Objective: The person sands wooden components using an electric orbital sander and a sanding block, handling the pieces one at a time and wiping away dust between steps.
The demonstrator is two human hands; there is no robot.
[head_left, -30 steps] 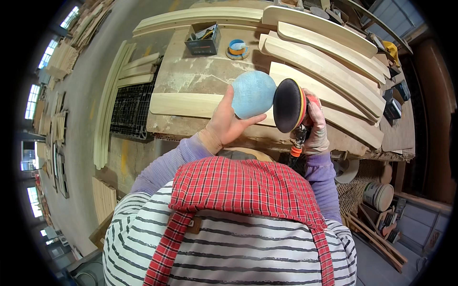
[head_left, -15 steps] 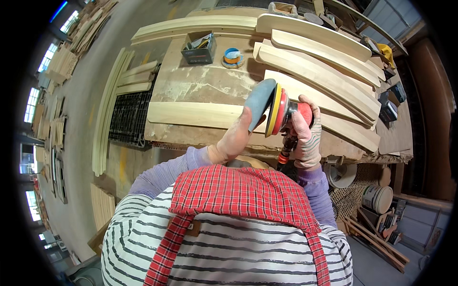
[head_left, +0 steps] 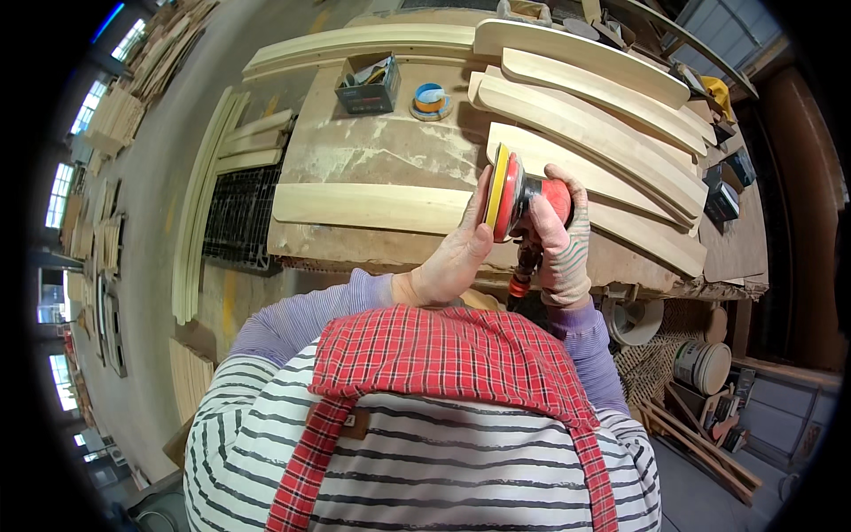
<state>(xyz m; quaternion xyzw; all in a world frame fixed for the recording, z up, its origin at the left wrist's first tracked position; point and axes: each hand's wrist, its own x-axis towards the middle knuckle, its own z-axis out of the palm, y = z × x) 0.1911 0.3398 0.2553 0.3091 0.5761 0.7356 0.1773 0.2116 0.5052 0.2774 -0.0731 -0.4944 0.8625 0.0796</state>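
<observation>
In front of my chest, my right hand (head_left: 566, 253), in a pale striped glove, is wrapped round a red and black orbital sander (head_left: 556, 199). Its yellow-edged pad (head_left: 497, 191) is turned to the left, and a hose fitting (head_left: 523, 266) hangs below the body. My bare left hand (head_left: 454, 257) lies flat against the pad's face, fingers straight and together. The blue-grey sanding disc is nearly hidden between palm and pad. Behind the hands, a pale wooden board (head_left: 372, 208) lies along the bench's near side.
Several curved boards (head_left: 585, 120) cover the bench's right half. A dark open box (head_left: 368, 87) of small items and a blue-orange tape roll (head_left: 430, 99) stand toward the back. Long strips (head_left: 202, 213) lie left of the bench (head_left: 355, 151); a white bucket (head_left: 702, 368) is at lower right.
My left hand has brought the sanding disc from a tilted position against the sander's pad and now presses flat on it. The sander has shifted slightly left and up in view.
</observation>
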